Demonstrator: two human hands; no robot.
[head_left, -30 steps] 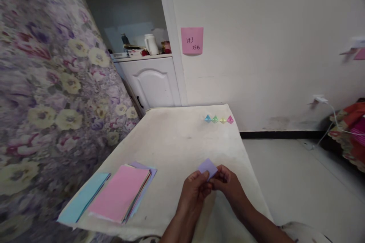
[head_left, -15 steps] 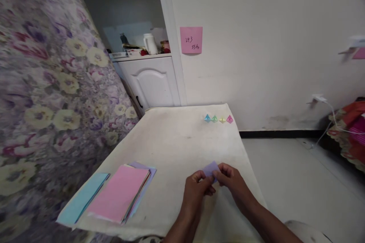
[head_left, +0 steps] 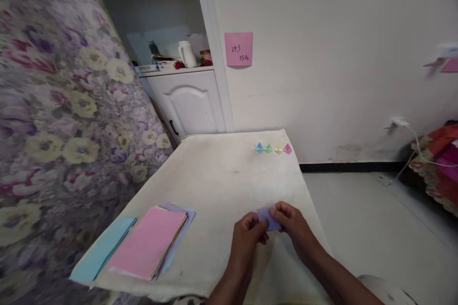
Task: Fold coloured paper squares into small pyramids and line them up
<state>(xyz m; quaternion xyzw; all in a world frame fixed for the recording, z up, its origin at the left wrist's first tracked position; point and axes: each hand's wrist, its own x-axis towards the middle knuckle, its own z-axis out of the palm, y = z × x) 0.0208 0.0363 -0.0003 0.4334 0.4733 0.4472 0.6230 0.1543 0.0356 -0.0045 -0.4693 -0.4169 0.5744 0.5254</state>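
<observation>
A small square of purple paper (head_left: 266, 217) is held above the near right part of the table. My left hand (head_left: 247, 232) pinches its left side, thumb on the front face. At its right side, my right hand (head_left: 289, 221) grips the paper between thumb and fingers. Some fingertips are hidden behind the sheet. Farther off, near the table's far right corner, stand small folded paper pieces in a row: a blue one (head_left: 259, 148), a green one (head_left: 268, 149), a yellow one (head_left: 278, 150) and a pink one (head_left: 287, 148).
The table (head_left: 214, 171) has a pale cloth. On its left lie a stack of coloured paper topped with pink (head_left: 152, 243) and a blue stack (head_left: 103, 248). A floral curtain (head_left: 71, 128) hangs at the left. A white cabinet (head_left: 188, 102) stands behind.
The purple paper has turned from a tilted position to nearly level between my hands. My right thumb has shifted up on its edge. The folded pieces and stacks stay put.
</observation>
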